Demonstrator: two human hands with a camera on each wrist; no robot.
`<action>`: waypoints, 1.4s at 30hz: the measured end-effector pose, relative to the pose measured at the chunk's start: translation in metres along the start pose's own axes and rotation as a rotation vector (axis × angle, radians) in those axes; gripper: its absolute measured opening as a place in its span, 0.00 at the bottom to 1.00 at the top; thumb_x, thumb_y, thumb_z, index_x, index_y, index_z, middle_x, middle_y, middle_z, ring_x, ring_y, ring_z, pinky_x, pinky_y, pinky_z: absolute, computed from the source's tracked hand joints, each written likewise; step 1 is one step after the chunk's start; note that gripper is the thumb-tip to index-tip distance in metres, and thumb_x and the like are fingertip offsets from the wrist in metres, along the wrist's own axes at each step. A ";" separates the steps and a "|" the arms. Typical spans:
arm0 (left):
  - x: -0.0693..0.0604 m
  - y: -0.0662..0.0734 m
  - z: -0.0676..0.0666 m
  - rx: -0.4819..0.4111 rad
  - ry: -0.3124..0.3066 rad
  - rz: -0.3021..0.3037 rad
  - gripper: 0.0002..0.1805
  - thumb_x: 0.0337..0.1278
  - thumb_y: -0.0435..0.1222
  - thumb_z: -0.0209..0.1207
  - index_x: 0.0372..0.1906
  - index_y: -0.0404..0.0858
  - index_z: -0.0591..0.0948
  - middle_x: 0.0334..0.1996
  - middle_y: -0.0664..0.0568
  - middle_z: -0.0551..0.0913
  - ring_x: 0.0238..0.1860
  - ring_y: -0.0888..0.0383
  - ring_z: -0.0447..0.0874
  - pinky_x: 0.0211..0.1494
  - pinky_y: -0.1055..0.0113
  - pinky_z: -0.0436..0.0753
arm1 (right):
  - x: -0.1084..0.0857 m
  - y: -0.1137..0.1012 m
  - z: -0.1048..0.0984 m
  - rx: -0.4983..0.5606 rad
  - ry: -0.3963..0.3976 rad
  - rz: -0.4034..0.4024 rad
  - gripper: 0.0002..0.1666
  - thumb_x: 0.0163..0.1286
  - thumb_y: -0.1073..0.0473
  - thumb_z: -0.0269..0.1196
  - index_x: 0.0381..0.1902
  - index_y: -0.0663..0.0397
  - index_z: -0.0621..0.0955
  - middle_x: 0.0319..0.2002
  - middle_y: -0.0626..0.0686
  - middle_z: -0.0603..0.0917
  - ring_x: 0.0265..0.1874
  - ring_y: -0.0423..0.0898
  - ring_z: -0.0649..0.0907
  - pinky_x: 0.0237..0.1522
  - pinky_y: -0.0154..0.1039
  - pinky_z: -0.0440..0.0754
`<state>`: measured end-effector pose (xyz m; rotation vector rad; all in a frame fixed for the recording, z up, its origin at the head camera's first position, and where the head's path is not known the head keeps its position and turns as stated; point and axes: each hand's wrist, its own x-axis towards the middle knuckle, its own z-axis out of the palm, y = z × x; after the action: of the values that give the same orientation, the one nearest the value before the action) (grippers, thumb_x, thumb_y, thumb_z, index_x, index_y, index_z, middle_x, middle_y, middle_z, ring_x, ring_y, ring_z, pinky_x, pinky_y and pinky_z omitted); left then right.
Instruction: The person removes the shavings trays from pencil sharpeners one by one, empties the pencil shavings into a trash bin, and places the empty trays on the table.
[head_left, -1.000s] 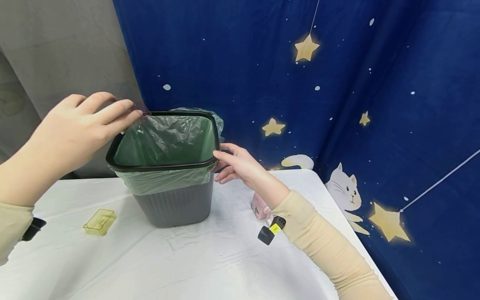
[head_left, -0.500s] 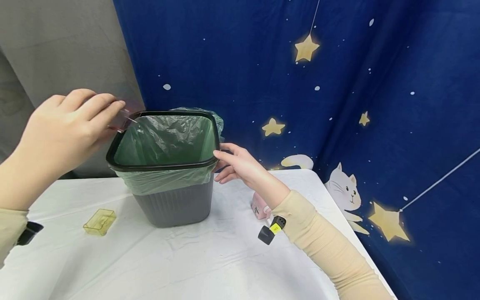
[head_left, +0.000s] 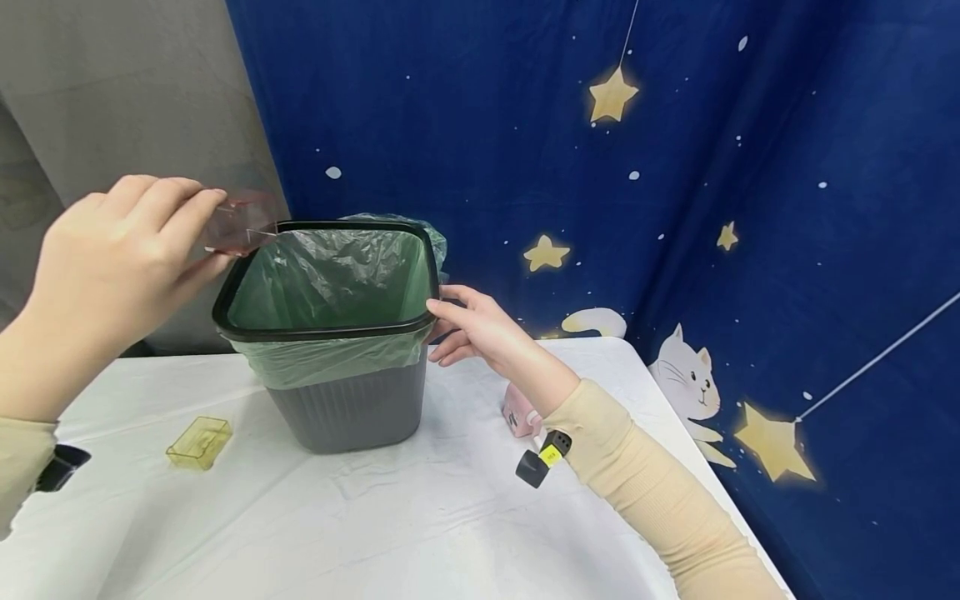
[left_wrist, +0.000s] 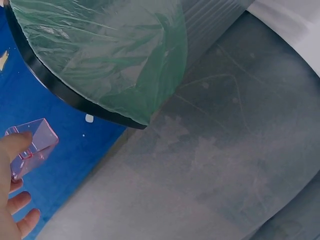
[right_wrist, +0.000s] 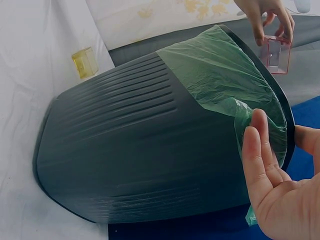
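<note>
In the head view a grey trash bin [head_left: 352, 408] with a black rim and a green plastic liner [head_left: 330, 367] stands upright on the table. My left hand [head_left: 123, 250] pinches a clear pink plastic box [head_left: 243, 223] at the bin's left rim, thumb and fingers on its sides. The left wrist view shows the same pink box [left_wrist: 37, 145] held apart from the rim. My right hand [head_left: 480, 329] grips the bin's right rim, thumb on top, other fingers lower along the outside against the liner, as the right wrist view shows. The bin's bottom is hidden.
A clear yellow plastic box [head_left: 200, 443] lies on the white-clothed table [head_left: 360, 533] left of the bin. A small pink object [head_left: 519, 411] stands partly behind my right wrist. A blue star-printed curtain [head_left: 487, 125] and a grey cloth [head_left: 135, 92] hang behind.
My left hand has moved left, away from the bin's opening, and the pink box has come out from behind its fingers. My right hand and the bin have stayed put.
</note>
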<state>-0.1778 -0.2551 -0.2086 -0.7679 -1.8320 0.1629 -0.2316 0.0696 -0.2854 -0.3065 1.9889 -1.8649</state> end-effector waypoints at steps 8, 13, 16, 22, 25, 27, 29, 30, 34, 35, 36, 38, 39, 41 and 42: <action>-0.010 -0.004 0.003 -0.015 -0.013 -0.132 0.23 0.47 0.37 0.62 0.47 0.28 0.77 0.41 0.35 0.79 0.41 0.33 0.76 0.26 0.42 0.72 | 0.000 0.000 0.001 0.002 0.007 0.003 0.33 0.73 0.52 0.56 0.72 0.50 0.60 0.41 0.64 0.82 0.22 0.50 0.85 0.31 0.45 0.85; -0.011 -0.003 -0.002 -0.047 0.004 -0.274 0.26 0.40 0.37 0.67 0.47 0.28 0.79 0.41 0.33 0.79 0.40 0.32 0.74 0.28 0.38 0.69 | 0.000 0.000 0.002 0.004 0.009 -0.001 0.33 0.73 0.52 0.56 0.72 0.50 0.60 0.41 0.64 0.82 0.22 0.51 0.85 0.31 0.45 0.85; -0.009 -0.001 -0.008 -0.073 0.003 -0.341 0.27 0.40 0.37 0.69 0.49 0.28 0.78 0.41 0.32 0.78 0.40 0.31 0.72 0.31 0.37 0.68 | 0.000 0.000 0.001 0.005 0.010 -0.002 0.33 0.73 0.52 0.57 0.71 0.50 0.61 0.41 0.64 0.82 0.22 0.51 0.85 0.31 0.45 0.85; -0.011 0.003 -0.014 -0.108 0.008 -0.425 0.28 0.37 0.34 0.71 0.49 0.26 0.78 0.41 0.30 0.77 0.42 0.31 0.72 0.37 0.36 0.69 | 0.001 0.001 0.000 0.007 0.011 0.001 0.33 0.73 0.52 0.57 0.71 0.49 0.61 0.40 0.63 0.82 0.23 0.51 0.85 0.31 0.45 0.85; -0.014 0.002 -0.014 -0.115 -0.001 -0.453 0.29 0.38 0.35 0.72 0.49 0.26 0.78 0.40 0.30 0.77 0.42 0.31 0.72 0.37 0.36 0.69 | 0.001 0.001 0.000 0.004 0.009 0.003 0.33 0.73 0.52 0.57 0.71 0.50 0.61 0.40 0.63 0.82 0.23 0.51 0.85 0.31 0.45 0.85; -0.016 0.000 -0.015 -0.118 -0.018 -0.469 0.30 0.38 0.35 0.72 0.50 0.25 0.78 0.41 0.30 0.76 0.42 0.31 0.72 0.36 0.37 0.68 | 0.001 0.001 0.001 0.003 0.008 0.003 0.33 0.73 0.52 0.57 0.71 0.49 0.61 0.40 0.63 0.82 0.23 0.51 0.85 0.31 0.45 0.85; -0.019 -0.001 -0.014 -0.127 -0.034 -0.496 0.30 0.38 0.35 0.73 0.50 0.25 0.78 0.42 0.30 0.76 0.43 0.32 0.71 0.36 0.37 0.68 | 0.001 0.001 0.001 0.003 0.008 0.004 0.32 0.73 0.52 0.57 0.71 0.50 0.61 0.40 0.63 0.82 0.22 0.51 0.85 0.31 0.45 0.85; -0.020 -0.001 -0.014 -0.133 -0.040 -0.512 0.31 0.38 0.35 0.73 0.51 0.25 0.78 0.42 0.31 0.76 0.43 0.32 0.71 0.37 0.38 0.68 | 0.001 0.001 0.001 0.004 0.008 0.003 0.32 0.73 0.52 0.56 0.71 0.50 0.61 0.40 0.63 0.82 0.22 0.51 0.85 0.31 0.45 0.85; -0.024 -0.003 -0.013 -0.158 -0.049 -0.583 0.31 0.36 0.34 0.75 0.51 0.25 0.78 0.43 0.31 0.76 0.45 0.33 0.71 0.39 0.42 0.67 | 0.001 0.001 0.001 0.003 0.009 -0.001 0.33 0.73 0.52 0.56 0.71 0.50 0.61 0.40 0.63 0.82 0.22 0.51 0.85 0.31 0.44 0.85; -0.025 -0.003 -0.013 -0.166 -0.048 -0.602 0.32 0.36 0.33 0.75 0.51 0.25 0.78 0.43 0.30 0.76 0.45 0.33 0.70 0.40 0.42 0.66 | 0.001 0.001 0.001 0.003 0.009 -0.002 0.33 0.73 0.52 0.56 0.71 0.50 0.61 0.40 0.63 0.82 0.22 0.51 0.85 0.31 0.45 0.85; -0.025 -0.004 -0.013 -0.169 -0.049 -0.619 0.31 0.36 0.33 0.75 0.50 0.25 0.78 0.43 0.30 0.76 0.45 0.33 0.70 0.41 0.42 0.66 | 0.001 0.001 0.001 0.003 0.009 -0.002 0.33 0.73 0.52 0.56 0.71 0.50 0.61 0.40 0.63 0.82 0.22 0.51 0.85 0.31 0.45 0.85; -0.027 -0.005 -0.012 -0.179 -0.042 -0.642 0.31 0.35 0.33 0.75 0.50 0.24 0.78 0.42 0.29 0.76 0.45 0.33 0.70 0.43 0.43 0.65 | 0.001 0.001 0.001 0.002 0.008 -0.004 0.33 0.73 0.52 0.56 0.71 0.50 0.60 0.40 0.63 0.82 0.22 0.51 0.85 0.31 0.45 0.85; -0.028 -0.006 -0.011 -0.185 -0.037 -0.650 0.31 0.35 0.33 0.75 0.50 0.23 0.78 0.42 0.29 0.76 0.45 0.32 0.70 0.44 0.43 0.64 | 0.001 0.001 0.001 0.002 0.008 -0.005 0.33 0.73 0.52 0.56 0.71 0.50 0.60 0.40 0.63 0.82 0.22 0.51 0.85 0.31 0.45 0.85; -0.030 -0.007 -0.010 -0.188 -0.030 -0.661 0.31 0.35 0.33 0.75 0.49 0.22 0.78 0.41 0.29 0.76 0.45 0.33 0.70 0.47 0.45 0.64 | 0.001 0.001 0.001 0.003 0.007 -0.005 0.34 0.73 0.52 0.57 0.72 0.50 0.60 0.40 0.63 0.82 0.22 0.51 0.85 0.31 0.45 0.85; -0.032 -0.008 -0.010 -0.186 -0.028 -0.666 0.32 0.35 0.33 0.75 0.49 0.22 0.78 0.41 0.28 0.76 0.45 0.33 0.70 0.48 0.46 0.64 | 0.001 0.001 0.001 0.004 0.006 -0.005 0.34 0.73 0.52 0.57 0.72 0.50 0.60 0.40 0.63 0.82 0.22 0.51 0.85 0.31 0.45 0.85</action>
<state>-0.1659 -0.2822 -0.2259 -0.2453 -2.0505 -0.4337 -0.2325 0.0686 -0.2870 -0.3051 1.9901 -1.8752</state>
